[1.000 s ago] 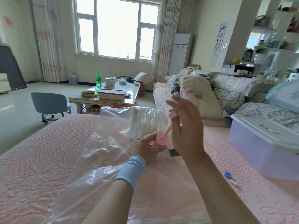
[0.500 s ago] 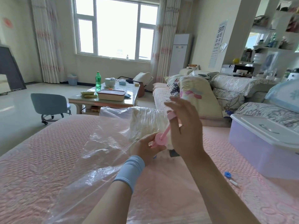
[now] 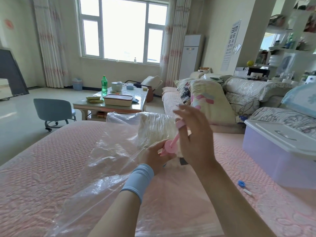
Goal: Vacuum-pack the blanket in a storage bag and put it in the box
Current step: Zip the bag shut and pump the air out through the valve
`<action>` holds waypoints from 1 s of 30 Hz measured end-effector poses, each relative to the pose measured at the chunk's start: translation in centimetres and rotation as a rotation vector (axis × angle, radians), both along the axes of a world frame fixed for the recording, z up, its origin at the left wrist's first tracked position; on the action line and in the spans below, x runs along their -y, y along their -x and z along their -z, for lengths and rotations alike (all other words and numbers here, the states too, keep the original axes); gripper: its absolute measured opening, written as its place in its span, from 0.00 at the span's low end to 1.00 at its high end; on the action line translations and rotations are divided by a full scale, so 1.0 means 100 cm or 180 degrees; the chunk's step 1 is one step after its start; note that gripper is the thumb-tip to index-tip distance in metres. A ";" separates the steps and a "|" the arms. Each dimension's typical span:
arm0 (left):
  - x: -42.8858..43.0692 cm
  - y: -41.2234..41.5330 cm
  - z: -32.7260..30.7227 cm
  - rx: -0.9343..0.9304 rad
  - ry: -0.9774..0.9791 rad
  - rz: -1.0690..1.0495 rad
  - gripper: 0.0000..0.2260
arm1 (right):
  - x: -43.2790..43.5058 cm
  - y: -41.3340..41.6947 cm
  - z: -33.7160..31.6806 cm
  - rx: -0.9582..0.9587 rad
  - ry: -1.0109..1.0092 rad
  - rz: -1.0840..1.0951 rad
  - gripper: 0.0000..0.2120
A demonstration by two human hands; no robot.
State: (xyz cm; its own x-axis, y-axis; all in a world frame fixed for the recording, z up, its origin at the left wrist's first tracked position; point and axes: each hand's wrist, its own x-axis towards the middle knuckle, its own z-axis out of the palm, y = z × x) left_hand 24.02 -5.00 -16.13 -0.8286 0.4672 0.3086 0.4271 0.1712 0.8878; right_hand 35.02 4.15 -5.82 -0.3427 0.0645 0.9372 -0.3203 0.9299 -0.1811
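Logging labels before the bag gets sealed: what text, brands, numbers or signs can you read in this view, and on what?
Eye chart on the wall: rows of "E" turned various ways; lower rows too small to read.
Green bottle label: too blurred.
Air conditioner panel: too small.
Red wall mark: blurred.
Pink pump, storage bag, storage box: no lettering visible.

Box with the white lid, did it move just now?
No. The box stays in the same spot on the pink bedspread, just as close to the little blue cap lying beside it.
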 end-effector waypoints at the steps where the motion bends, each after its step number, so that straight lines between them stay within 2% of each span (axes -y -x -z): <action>1: -0.001 0.001 0.001 0.0005 0.0002 0.0036 0.22 | 0.002 -0.004 -0.006 -0.0305 0.0031 -0.0015 0.15; 2: -0.001 -0.001 0.000 0.0015 -0.0014 0.0042 0.22 | 0.002 -0.005 -0.008 -0.0466 0.0051 0.0000 0.15; 4: -0.002 -0.001 0.003 0.0038 0.0014 0.0007 0.22 | -0.001 0.001 0.007 -0.0282 0.0075 0.0081 0.16; 8: -0.001 -0.007 -0.001 0.0056 0.0207 -0.0037 0.19 | -0.009 0.015 0.056 0.1461 0.0195 0.0201 0.20; 10: 0.001 -0.010 -0.005 -0.0092 0.0458 -0.0164 0.18 | -0.010 0.018 0.064 0.1854 0.0196 0.0180 0.17; 12: 0.002 -0.008 -0.004 -0.0066 0.0352 -0.0120 0.20 | -0.009 0.016 0.052 0.1646 0.0191 0.0130 0.18; 16: 0.002 0.000 0.000 0.0038 0.0221 -0.0058 0.21 | 0.001 0.001 0.003 0.0024 0.0087 0.0002 0.15; 18: 0.001 0.001 0.001 0.0024 0.0254 -0.0012 0.19 | 0.004 -0.003 -0.006 -0.0440 0.0119 -0.0031 0.15; 20: -0.001 0.001 0.003 0.0055 0.0133 -0.0037 0.20 | 0.002 0.002 0.009 -0.0290 0.0135 0.0047 0.16; 22: -0.002 0.001 0.004 0.0071 0.0073 -0.0041 0.23 | -0.004 0.011 0.035 0.0507 0.0181 0.0111 0.18; 24: -0.001 -0.003 0.001 0.0038 0.0210 -0.0056 0.20 | -0.010 0.017 0.057 0.1487 0.0238 0.0044 0.21; 25: 0.000 -0.004 -0.001 -0.0023 0.0338 -0.0076 0.18 | -0.013 0.018 0.062 0.1754 0.0215 -0.0013 0.21; 27: 0.001 -0.005 -0.001 -0.0069 0.0317 -0.0093 0.17 | -0.014 0.016 0.054 0.1817 0.0183 -0.0106 0.20; 28: 0.002 -0.005 -0.002 -0.0039 0.0209 -0.0093 0.19 | -0.012 0.014 0.044 0.1637 0.0181 -0.0115 0.20; 30: 0.001 0.000 0.001 0.0016 0.0127 -0.0093 0.23 | -0.007 0.006 0.018 0.0874 0.0166 -0.0124 0.16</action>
State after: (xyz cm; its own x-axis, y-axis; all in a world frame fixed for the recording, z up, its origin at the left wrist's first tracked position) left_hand 24.01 -5.06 -16.24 -0.8436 0.4545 0.2860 0.4170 0.2188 0.8822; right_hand 34.45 4.81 -7.61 -0.5866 0.0919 0.8047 -0.2879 0.9050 -0.3133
